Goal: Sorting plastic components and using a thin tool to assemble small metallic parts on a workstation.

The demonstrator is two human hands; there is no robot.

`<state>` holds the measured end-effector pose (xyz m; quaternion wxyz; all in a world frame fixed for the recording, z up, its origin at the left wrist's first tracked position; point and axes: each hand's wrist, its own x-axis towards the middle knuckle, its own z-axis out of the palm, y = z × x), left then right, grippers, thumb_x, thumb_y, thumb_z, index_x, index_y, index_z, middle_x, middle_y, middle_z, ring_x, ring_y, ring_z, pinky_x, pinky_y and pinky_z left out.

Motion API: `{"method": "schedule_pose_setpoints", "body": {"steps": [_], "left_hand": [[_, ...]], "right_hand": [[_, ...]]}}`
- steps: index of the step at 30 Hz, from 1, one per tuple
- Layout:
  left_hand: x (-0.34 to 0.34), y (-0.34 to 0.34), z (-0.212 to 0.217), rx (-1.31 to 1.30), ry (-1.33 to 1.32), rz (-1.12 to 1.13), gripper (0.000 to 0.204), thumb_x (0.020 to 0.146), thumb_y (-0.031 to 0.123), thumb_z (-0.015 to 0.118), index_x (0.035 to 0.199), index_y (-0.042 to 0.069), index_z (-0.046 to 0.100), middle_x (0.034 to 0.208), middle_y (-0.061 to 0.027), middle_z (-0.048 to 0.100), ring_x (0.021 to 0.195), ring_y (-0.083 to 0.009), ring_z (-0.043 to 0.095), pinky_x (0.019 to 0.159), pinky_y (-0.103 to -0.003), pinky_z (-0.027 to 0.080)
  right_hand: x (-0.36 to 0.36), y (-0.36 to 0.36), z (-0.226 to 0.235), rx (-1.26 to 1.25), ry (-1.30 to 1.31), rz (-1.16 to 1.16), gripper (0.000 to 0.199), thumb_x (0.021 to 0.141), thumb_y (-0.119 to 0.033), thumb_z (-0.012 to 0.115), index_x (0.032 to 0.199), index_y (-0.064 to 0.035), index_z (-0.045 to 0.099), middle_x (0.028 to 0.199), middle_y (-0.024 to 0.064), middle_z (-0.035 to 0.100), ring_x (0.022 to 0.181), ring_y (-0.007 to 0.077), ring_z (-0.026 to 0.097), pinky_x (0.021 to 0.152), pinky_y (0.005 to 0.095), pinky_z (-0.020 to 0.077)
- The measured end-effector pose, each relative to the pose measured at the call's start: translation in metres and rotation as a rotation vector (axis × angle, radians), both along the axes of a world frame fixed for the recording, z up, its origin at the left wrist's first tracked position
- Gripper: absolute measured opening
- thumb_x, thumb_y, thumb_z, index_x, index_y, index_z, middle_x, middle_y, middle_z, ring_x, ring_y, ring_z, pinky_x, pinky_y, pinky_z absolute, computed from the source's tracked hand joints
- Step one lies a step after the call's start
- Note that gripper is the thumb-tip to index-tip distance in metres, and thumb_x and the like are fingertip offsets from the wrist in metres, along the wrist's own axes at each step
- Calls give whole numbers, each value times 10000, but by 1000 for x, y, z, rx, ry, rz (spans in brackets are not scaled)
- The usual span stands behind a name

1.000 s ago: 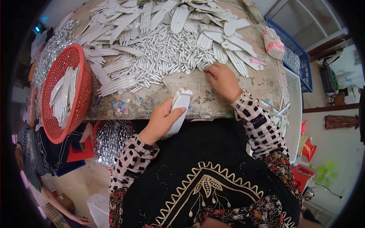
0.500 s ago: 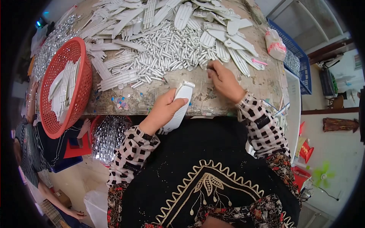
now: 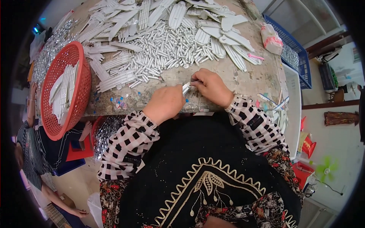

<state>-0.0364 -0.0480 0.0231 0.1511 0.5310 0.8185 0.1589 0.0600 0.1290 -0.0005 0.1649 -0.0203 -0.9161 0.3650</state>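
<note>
Near the front edge of the worktable, my left hand (image 3: 165,102) is closed around a white plastic piece (image 3: 186,88); most of it is hidden behind the hand, with only its end showing. My right hand (image 3: 213,87) meets that end in a pinch, its fingertips touching the piece. Whatever small thing they may hold is too hidden to make out. Beyond both hands lies a heap of short white rods with silvery ends (image 3: 171,47). Flat, ribbed white plastic pieces (image 3: 157,13) are piled behind and around the rods.
A red perforated basket (image 3: 85,81) with white pieces in it stands tilted at left. Silvery strips (image 3: 57,45) lie beyond it. At right are a pink-and-white packet (image 3: 271,40), a blue crate (image 3: 302,64) and a white bin (image 3: 294,110). Another person's arm (image 3: 57,199) shows at lower left.
My right hand has come from beside the rod heap to the end of the white piece. My left hand has turned over, so its back now covers most of the piece.
</note>
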Motion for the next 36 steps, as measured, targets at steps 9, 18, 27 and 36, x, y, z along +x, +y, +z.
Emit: {"method": "schedule_pose_setpoints", "body": {"steps": [9, 18, 27, 36], "left_hand": [[-5, 4, -1, -41, 65, -64, 242, 845, 214, 591, 916, -16, 562, 790, -202, 654, 775, -384, 643, 700, -476, 495], [-4, -4, 0, -40, 87, -69, 262, 856, 224, 568, 939, -24, 572, 812, -216, 655, 795, -386, 641, 715, -483, 494], [-8, -1, -8, -16, 65, -87, 231, 843, 212, 551, 906, -10, 537, 773, -211, 632, 762, -410, 619, 698, -506, 481], [-8, -4, -13, 56, 110, -118, 233, 836, 217, 555, 891, -10, 540, 712, -193, 626, 706, -401, 619, 654, -503, 482]], "right_hand": [[-8, -7, 29, 450, -209, 184, 135, 724, -49, 632, 854, -17, 614, 904, 154, 582, 837, 347, 595, 717, 417, 491], [-25, -1, 50, 385, -428, 322, 242, 797, -162, 636, 989, -15, 656, 954, 195, 625, 862, 358, 627, 738, 415, 504], [-56, -3, 8, -271, -278, -111, 474, 978, -406, 429, 907, 16, 631, 851, 247, 634, 822, 414, 596, 727, 451, 464], [-62, -19, -19, -89, -294, -159, 448, 970, -376, 443, 843, 17, 616, 785, 198, 632, 753, 350, 603, 696, 442, 450]]}}
